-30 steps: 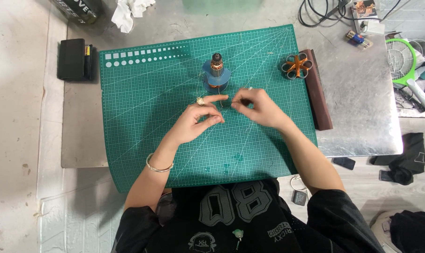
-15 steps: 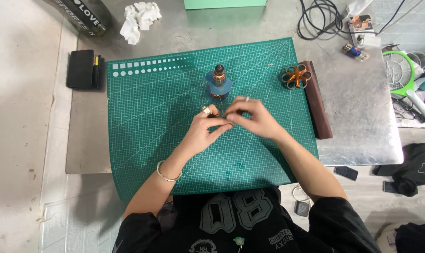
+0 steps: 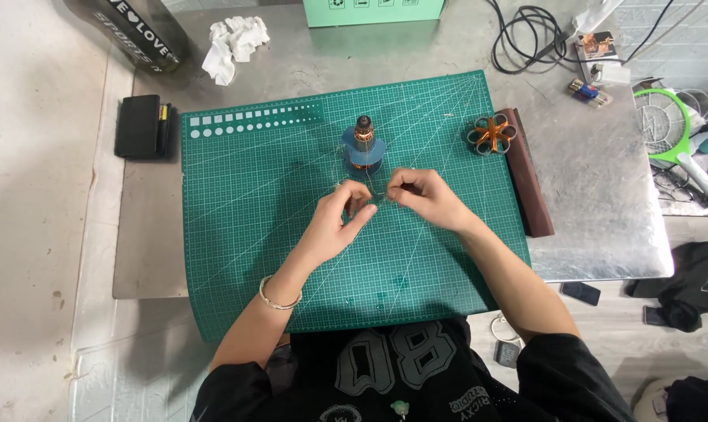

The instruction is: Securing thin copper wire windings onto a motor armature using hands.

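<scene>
- Both hands are meeting over the middle of the green cutting mat: the left hand and right hand are each pinching a thin wire between fingertips.
- That wire is lying just in front of a small blue spool wound with copper, standing upright on the mat.
- An orange flower-shaped coil is sitting at the mat's right edge, beside a brown strip.
- A black box is resting on the desk, left of the mat.
</scene>
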